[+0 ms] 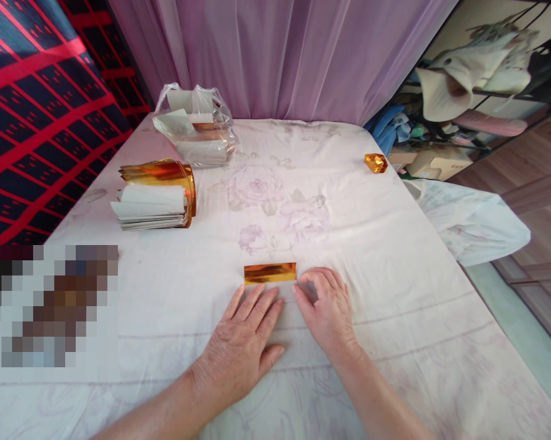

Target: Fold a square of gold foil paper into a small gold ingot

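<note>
A sheet of gold foil paper (270, 273) lies on the tablecloth in front of me; its far part shows as a shiny gold strip, with a pale part on the near side under my fingers. My left hand (243, 336) rests flat, fingers stretched out, its fingertips on the near side of the strip. At the sheet's right end, my right hand (327, 308) has thumb and index finger closed on the corner. A folded gold paper piece (375, 163) sits at the far right of the table.
At left stands a stack of gold and white paper sheets (154, 208). Behind it is a clear plastic bag (204, 137) holding more paper. A white plastic bag (479, 223) hangs beside the table's right edge. Purple curtain (275, 61) closes the far side; a shelf holds hats (481, 67).
</note>
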The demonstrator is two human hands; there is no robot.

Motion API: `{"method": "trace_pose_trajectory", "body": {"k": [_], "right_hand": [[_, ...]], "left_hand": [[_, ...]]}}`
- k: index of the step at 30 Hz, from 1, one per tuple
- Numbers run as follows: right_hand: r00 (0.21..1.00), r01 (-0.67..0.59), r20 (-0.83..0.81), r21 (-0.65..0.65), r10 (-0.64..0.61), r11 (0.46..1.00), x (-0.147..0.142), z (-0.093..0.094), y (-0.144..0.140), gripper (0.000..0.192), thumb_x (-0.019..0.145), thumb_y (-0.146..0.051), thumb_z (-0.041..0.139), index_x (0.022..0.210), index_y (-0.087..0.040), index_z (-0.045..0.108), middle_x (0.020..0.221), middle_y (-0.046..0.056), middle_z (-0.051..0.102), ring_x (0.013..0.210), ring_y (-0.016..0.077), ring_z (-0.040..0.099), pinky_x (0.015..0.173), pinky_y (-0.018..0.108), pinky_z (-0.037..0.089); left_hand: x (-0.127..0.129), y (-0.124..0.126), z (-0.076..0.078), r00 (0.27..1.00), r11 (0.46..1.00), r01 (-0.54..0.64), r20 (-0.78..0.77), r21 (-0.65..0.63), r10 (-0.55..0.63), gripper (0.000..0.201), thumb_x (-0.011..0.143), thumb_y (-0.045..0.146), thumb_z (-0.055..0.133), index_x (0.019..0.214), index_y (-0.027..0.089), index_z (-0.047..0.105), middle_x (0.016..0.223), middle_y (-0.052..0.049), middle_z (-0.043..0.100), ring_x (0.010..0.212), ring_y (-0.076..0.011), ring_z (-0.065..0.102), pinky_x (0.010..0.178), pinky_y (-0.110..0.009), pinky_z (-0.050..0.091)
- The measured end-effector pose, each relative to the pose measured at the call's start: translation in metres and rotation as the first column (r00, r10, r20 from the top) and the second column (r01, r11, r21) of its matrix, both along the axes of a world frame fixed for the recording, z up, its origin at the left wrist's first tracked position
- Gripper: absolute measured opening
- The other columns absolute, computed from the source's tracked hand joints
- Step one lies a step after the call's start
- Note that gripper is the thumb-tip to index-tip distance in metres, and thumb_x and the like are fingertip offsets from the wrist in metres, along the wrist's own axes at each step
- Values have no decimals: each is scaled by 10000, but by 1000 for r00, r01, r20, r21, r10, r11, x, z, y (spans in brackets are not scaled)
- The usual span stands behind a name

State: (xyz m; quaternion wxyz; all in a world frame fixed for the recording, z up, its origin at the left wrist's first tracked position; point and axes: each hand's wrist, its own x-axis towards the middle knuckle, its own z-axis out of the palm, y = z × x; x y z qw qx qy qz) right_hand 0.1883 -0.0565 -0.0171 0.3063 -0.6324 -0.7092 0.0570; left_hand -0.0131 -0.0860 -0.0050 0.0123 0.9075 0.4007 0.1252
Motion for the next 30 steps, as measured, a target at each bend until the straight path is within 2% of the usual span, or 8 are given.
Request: {"method": "trace_pose_trajectory", "body": {"k": [5, 12, 19, 26, 30], "right_hand": [[999, -40, 27, -16, 40, 999, 1, 3, -1, 72, 900, -269, 578, 895, -244, 646, 971, 45, 663, 971, 227, 565, 814, 358, 398], [995, -76, 63, 35, 74, 997, 1, 4, -2, 139, 921, -255, 557, 898, -250, 694, 994, 46, 658, 972, 210, 575, 822, 359, 403], [970, -127, 220, 95, 104, 987, -2, 11, -9, 167, 934, -243, 548, 957, -242, 714, 1103, 60, 674, 1071, 253, 545, 895, 411, 393], [942, -273, 204, 7, 265, 962, -4, 11, -9, 259, 951, -218, 494, 1094, -230, 709, 1033, 71, 678, 982, 232, 559, 850, 399, 427], [941, -280, 193, -15, 278, 960, -4, 11, -9, 269, 938, -205, 504, 1117, -235, 703, 1032, 72, 667, 963, 226, 567, 815, 388, 429]], "left_hand": [[0, 0, 1, 1000, 1000, -7, -11, -7, 7, 593, 965, 568, 403, 1406, 185, 507, 1497, -59, 491, 1384, -268, 405, 1201, -465, 172], [1, -1, 1, 1000, 1000, -3, -16, -20, 2, 594, 963, 564, 405, 1414, 188, 499, 1501, -65, 484, 1395, -271, 386, 1202, -471, 171], [1, 0, 1, 1000, 1000, -1, 0, -14, 1, 588, 962, 562, 407, 1399, 182, 511, 1491, -68, 495, 1386, -269, 396, 1201, -470, 165], [1, 0, 1, 1000, 1000, -4, -3, -29, 4, 613, 963, 574, 393, 1421, 177, 482, 1472, -77, 515, 1395, -266, 388, 1200, -478, 167], [1, 1, 1, 1000, 1000, -6, 2, -12, 6, 613, 965, 575, 386, 1418, 175, 485, 1462, -70, 528, 1389, -260, 400, 1204, -468, 153]]}}
